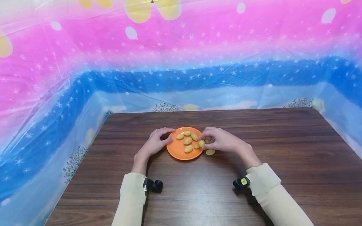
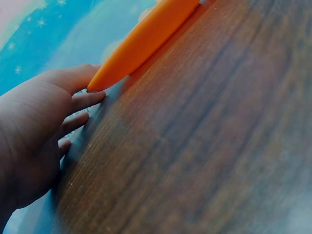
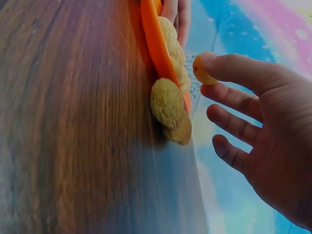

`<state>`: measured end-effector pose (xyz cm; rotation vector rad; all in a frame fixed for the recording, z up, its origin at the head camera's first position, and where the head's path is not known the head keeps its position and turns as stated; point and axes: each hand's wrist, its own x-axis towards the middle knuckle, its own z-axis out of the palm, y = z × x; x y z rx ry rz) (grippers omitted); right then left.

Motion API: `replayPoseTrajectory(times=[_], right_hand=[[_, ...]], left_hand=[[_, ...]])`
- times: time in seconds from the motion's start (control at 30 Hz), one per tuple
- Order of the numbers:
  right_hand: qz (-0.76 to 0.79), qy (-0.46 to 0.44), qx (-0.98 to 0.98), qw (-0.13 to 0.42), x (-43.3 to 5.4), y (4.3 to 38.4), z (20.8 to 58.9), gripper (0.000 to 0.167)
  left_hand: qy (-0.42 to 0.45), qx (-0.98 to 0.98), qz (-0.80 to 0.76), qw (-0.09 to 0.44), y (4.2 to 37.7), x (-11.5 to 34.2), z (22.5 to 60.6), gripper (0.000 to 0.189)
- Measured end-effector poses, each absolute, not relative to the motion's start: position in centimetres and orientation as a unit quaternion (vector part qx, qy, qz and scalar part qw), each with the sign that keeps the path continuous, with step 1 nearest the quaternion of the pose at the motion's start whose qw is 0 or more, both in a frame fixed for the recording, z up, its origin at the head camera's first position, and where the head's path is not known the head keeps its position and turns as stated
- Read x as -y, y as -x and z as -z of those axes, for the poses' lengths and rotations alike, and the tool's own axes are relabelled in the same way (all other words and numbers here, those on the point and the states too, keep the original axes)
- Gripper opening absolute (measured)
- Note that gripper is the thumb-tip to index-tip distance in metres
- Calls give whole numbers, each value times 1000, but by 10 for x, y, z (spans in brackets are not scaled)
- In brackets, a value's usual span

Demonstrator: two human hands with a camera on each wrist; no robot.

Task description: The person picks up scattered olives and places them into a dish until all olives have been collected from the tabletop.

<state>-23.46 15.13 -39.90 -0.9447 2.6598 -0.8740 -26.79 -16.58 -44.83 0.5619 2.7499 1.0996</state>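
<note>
An orange plate [image 1: 181, 154] holds several wrinkled yellow-brown ovals [image 1: 188, 148] that look like small potatoes. My left hand [image 1: 154, 141] is at the plate's left rim, its thumb over the edge. In the left wrist view, that thumb meets the plate [image 2: 146, 39] while the other fingers [image 2: 87, 100] extend lower, beyond the rim. Over the right edge, my right hand [image 1: 223, 139] pinches a small yellow potato-like piece [image 3: 201, 70] between thumb and forefinger; its other fingers are spread. Two more potato-like pieces [image 3: 166, 102] lie on the table beside the plate, partly overlapping in the right wrist view.
A dark wooden table [image 1: 113, 201] bears the plate near its far edge. Behind and around it hangs a pink and blue printed cloth [image 1: 181, 56]. Each wrist carries a small black camera, one on the left cuff [image 1: 154, 185] and one on the right [image 1: 241, 183].
</note>
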Motion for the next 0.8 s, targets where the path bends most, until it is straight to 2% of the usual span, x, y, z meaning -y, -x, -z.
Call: replayPoseTrajectory(times=[0.8], right_hand=[[274, 378, -881, 82, -117, 245, 398, 29]], left_hand=[[-182, -913, -359, 61, 266, 166, 446, 44]])
